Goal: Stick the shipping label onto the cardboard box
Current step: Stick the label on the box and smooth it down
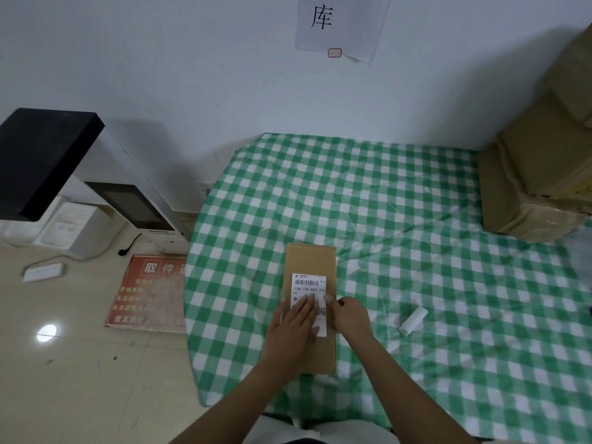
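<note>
While both hands (296,318) press, label (309,290) lies on box (309,257).

A table with a green-and-white checked cloth (400,200) carries a long cardboard box (309,261), a small white roll (414,321), possibly paper, and stacked brown cartons (525,200).

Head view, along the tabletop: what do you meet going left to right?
Cardboard box bearing the shipping label, with left hand then right hand on it → white paper roll → stacked brown cartons.
</note>
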`<action>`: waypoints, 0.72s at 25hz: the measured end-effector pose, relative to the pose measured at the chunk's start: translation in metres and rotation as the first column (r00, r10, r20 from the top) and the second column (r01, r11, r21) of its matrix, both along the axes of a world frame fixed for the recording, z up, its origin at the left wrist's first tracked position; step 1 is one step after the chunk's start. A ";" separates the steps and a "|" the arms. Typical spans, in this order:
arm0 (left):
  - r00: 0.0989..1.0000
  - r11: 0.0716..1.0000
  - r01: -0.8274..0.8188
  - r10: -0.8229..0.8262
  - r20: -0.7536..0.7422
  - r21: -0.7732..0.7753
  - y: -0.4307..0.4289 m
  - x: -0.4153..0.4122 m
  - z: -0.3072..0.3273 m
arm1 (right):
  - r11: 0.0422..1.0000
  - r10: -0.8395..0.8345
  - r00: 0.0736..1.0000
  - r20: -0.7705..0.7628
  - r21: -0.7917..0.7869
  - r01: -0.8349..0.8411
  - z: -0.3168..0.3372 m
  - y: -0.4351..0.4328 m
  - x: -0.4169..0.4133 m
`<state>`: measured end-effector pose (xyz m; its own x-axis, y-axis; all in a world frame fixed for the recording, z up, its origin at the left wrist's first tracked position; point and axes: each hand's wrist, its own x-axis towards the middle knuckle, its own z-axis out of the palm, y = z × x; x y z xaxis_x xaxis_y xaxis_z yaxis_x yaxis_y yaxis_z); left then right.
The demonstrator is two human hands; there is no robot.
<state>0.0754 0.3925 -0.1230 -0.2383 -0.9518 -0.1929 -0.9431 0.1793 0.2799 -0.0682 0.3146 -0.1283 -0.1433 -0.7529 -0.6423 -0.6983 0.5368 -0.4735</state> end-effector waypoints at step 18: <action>1.000 0.999 -0.017 0.016 -0.011 -0.037 -0.029 -0.004 0.001 | 0.997 -0.074 0.991 0.113 -0.002 0.075 -0.003 -0.011 -0.008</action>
